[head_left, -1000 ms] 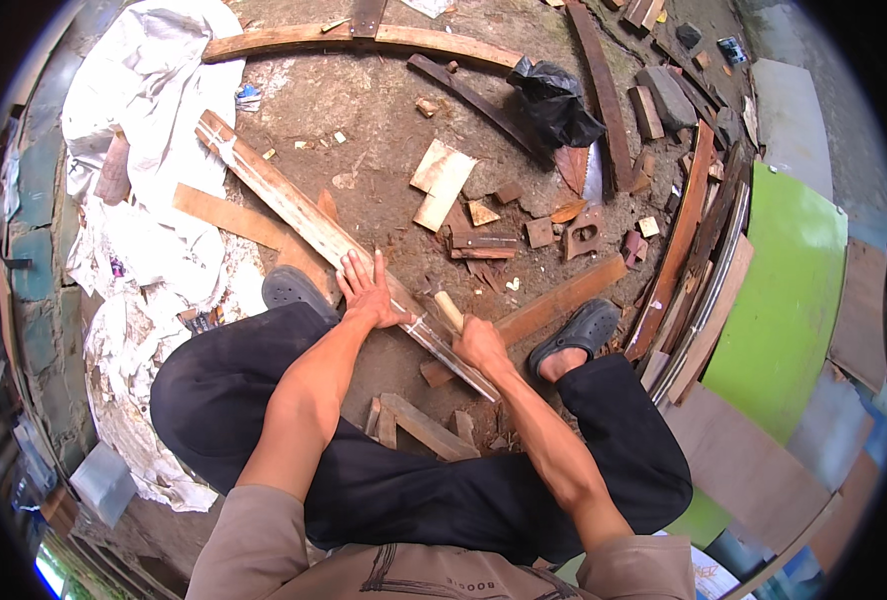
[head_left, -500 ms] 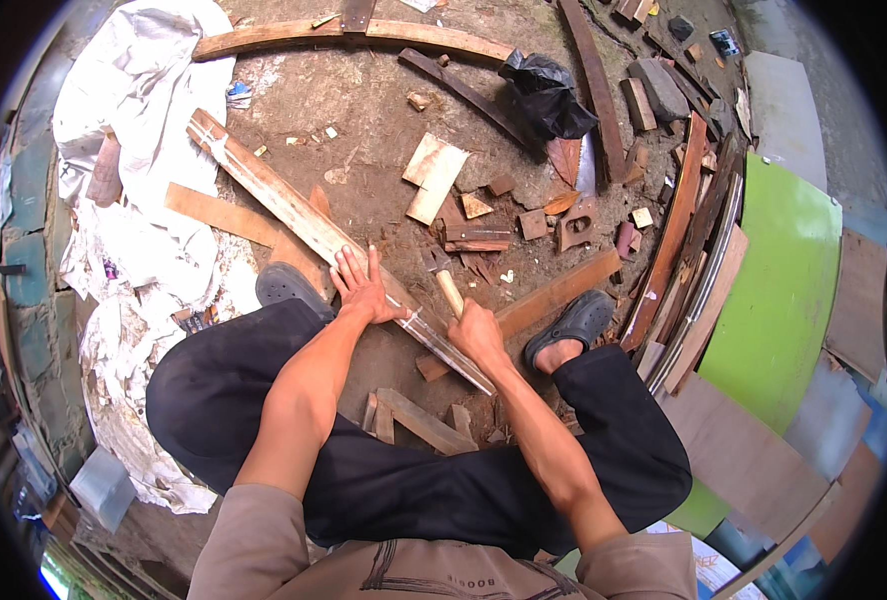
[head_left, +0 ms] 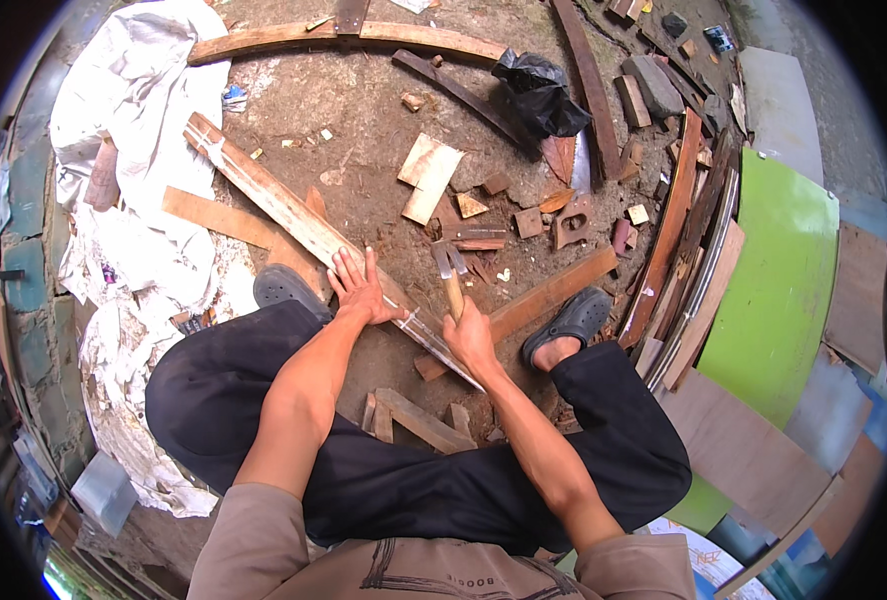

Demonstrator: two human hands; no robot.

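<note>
Nearest, short wood offcuts (head_left: 419, 420) lie on the dirt between the knees. The right hand (head_left: 471, 338) grips a claw hammer (head_left: 451, 272) raised upright; the left hand (head_left: 361, 288), fingers spread, pins the long plank (head_left: 294, 215) running up-left. Nail work seems underway; the next blow needs the plank held steady.

Even, soft daylight lit the scene brightly; shadows were faint. The crumpled white plastic sheet (head_left: 134, 110) looked nearly overexposed. Fisheye distortion bent the edges inside a black rim; the centre stayed sharp.
</note>
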